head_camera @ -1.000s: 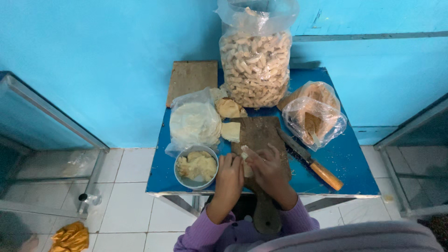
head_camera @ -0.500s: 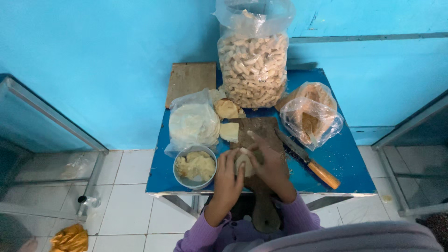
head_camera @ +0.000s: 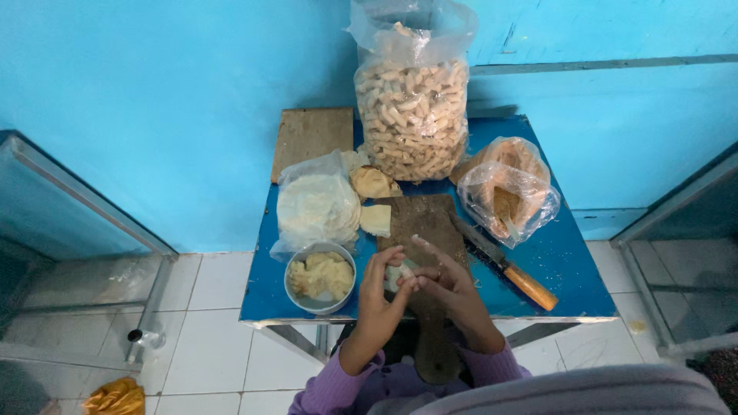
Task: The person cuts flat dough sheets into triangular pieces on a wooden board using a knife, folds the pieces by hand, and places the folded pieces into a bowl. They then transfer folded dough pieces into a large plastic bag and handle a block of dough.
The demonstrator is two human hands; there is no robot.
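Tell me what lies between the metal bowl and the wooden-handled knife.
In the head view, between the metal bowl and the knife lie the dark wooden board and both hands, left hand and right hand, pinching a pale piece.

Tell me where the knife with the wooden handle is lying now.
In the head view, the knife lies diagonally on the blue table, right of the wooden board and the right hand, below the small bag of brown crumbs.
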